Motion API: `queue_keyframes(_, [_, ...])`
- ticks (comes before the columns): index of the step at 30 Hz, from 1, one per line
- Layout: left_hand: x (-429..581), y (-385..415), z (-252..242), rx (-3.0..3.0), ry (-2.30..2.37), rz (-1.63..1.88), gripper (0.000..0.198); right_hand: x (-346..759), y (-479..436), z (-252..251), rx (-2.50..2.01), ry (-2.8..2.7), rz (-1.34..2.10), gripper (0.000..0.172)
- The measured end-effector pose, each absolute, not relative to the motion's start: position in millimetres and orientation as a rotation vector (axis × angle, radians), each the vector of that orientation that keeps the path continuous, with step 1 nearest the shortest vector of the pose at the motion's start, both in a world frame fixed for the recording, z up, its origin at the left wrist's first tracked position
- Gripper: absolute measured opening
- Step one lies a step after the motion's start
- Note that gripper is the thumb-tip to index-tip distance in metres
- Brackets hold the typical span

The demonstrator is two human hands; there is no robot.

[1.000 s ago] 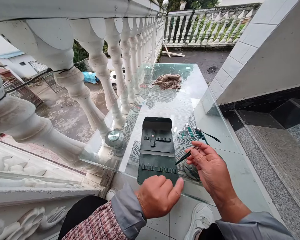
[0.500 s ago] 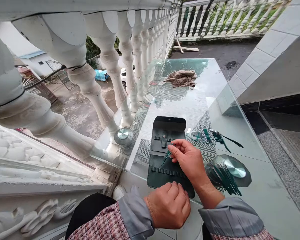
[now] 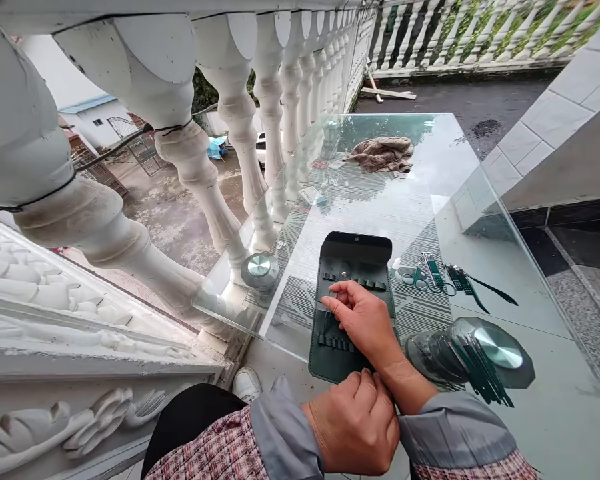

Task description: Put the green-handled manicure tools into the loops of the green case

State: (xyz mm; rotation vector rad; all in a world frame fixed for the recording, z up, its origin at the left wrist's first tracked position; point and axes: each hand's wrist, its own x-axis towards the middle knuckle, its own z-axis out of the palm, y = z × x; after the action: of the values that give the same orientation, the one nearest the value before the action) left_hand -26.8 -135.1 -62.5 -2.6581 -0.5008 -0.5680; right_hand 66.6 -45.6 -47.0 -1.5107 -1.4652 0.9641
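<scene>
My right hand (image 3: 364, 319) hovers above an opened dark green manicure case (image 3: 337, 365), its thumb and forefinger pinching slim dark tweezers (image 3: 327, 315). Their points reach down toward the row of elastic loops on the case's lower panel. At the near edge of the case my left hand (image 3: 353, 421) is closed in a fist. Whatever its fingers hold, if anything, is hidden. Right of the case lie small scissors (image 3: 417, 281), nail clippers (image 3: 433, 270) and dark-handled nippers (image 3: 473, 285). Several slim green tools (image 3: 483, 373) lie bunched closer to me.
The case lies on a glass table (image 3: 300, 333) with round metal-capped supports (image 3: 259, 265) beneath. A crumpled brown cloth (image 3: 380, 155) sits toward the far end. White balusters (image 3: 195, 180) line the left side, and a tiled slanting wall (image 3: 545, 127) rises on the right.
The view has shifted, so the table and case appear farther right. My right hand still pinches the tweezers, now turned more upright over the loops. My left hand stays closed at the near edge.
</scene>
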Motion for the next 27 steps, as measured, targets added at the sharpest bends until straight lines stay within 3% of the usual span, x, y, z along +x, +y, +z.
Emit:
queue_keyframes(10, [-23.7, -134.0, -67.2, -2.790, -0.569, -0.645, 0.015, 65.4, -50.2, -48.8, -1.404, -1.966, 0.541, 0.023])
queue_keyframes(27, [-27.4, -133.8, -63.5, -2.781, -0.522, -0.543, 0.021, 70.0, -48.9, -50.0, -1.377, -2.021, 0.610, 0.032])
